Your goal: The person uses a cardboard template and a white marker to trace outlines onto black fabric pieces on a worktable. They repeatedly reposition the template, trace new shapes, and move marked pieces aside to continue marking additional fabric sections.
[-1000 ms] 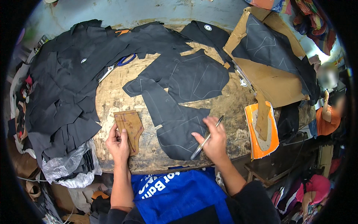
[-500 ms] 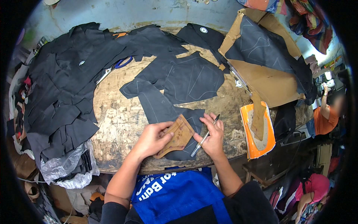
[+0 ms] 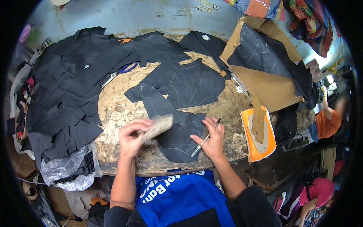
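My left hand [image 3: 133,137] grips a cardboard pattern piece [image 3: 159,127], lifted off the cloth and smeared by motion. Between the thumb and fingers of my right hand [image 3: 214,140] lies a pen [image 3: 206,138], its clear barrel slanting across the palm. That hand rests at the right edge of a piece of black material [image 3: 177,142] marked with pale outlines. Further back, more black pieces with drawn lines [image 3: 196,85] overlap on the worn wooden table [image 3: 117,109].
Black scraps [image 3: 64,90] heap on the left, with blue-handled scissors [image 3: 128,67] beside them and a plastic bag [image 3: 68,170] below. To the right are a bent brown cardboard sheet [image 3: 264,85] and an orange booklet [image 3: 247,125]. Two people [image 3: 329,121] are at far right.
My left hand has raised the cardboard pattern piece off the black material and moved it left, tilting it and uncovering drawn outlines. My right hand stays nearly in place with the pen.
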Tool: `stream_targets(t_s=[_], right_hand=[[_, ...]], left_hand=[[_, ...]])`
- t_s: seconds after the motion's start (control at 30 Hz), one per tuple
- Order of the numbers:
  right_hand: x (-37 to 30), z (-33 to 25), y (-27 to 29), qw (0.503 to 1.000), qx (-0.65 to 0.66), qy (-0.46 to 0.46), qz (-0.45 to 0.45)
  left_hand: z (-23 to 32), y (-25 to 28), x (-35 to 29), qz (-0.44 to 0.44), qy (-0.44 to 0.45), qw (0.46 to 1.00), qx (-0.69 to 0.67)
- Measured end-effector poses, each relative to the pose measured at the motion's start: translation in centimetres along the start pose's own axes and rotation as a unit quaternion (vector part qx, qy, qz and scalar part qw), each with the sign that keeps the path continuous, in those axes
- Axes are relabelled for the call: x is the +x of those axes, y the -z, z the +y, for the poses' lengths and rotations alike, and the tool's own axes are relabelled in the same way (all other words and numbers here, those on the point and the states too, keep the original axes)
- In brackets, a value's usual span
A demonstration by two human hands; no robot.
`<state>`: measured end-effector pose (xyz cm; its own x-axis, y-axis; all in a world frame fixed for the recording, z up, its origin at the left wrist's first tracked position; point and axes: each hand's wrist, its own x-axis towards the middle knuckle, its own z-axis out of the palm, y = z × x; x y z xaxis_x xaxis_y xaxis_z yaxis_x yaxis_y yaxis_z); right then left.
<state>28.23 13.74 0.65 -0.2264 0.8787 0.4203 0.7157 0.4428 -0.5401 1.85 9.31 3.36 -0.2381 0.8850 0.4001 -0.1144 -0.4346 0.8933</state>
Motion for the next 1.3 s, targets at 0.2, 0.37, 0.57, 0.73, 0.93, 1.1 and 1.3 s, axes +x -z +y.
stream_targets(t_s=[0.2, 0.37, 0.57, 0.73, 0.93, 1.1, 1.3], right_hand=[[1.5, -1.8, 0.5, 0.979, 0.019, -0.180, -0.091], [4.1, -2.8, 0.1, 0.958, 0.041, -0.177, -0.220], [14.1, -1.1, 0.7, 0.989, 0.117, 0.011, -0.091], [23.0, 3.3, -1.5, 0.973, -0.131, -0.062, -0.182], [25.8, 5.0, -4.4, 0.943, -0.146, 0.002, -0.299], [26.3, 4.4, -4.5, 0.924, -0.078, -0.030, -0.372], [23.6, 3.1, -5.1, 0.943, -0.071, 0.063, -0.320]], left_hand=[[3.1, 3.9, -4.7, -0.056, 0.063, 0.812, 0.578], [2.4, 3.1, -6.8, -0.050, 0.127, 0.779, 0.612], [2.1, 3.8, -6.7, -0.051, 0.123, 0.787, 0.603], [2.0, 3.8, -6.8, -0.042, 0.100, 0.798, 0.593], [2.0, 3.9, -6.9, -0.046, 0.098, 0.803, 0.585], [1.7, 4.1, -6.8, -0.057, 0.088, 0.801, 0.590], [1.7, 4.0, -6.9, -0.060, 0.081, 0.792, 0.602]])
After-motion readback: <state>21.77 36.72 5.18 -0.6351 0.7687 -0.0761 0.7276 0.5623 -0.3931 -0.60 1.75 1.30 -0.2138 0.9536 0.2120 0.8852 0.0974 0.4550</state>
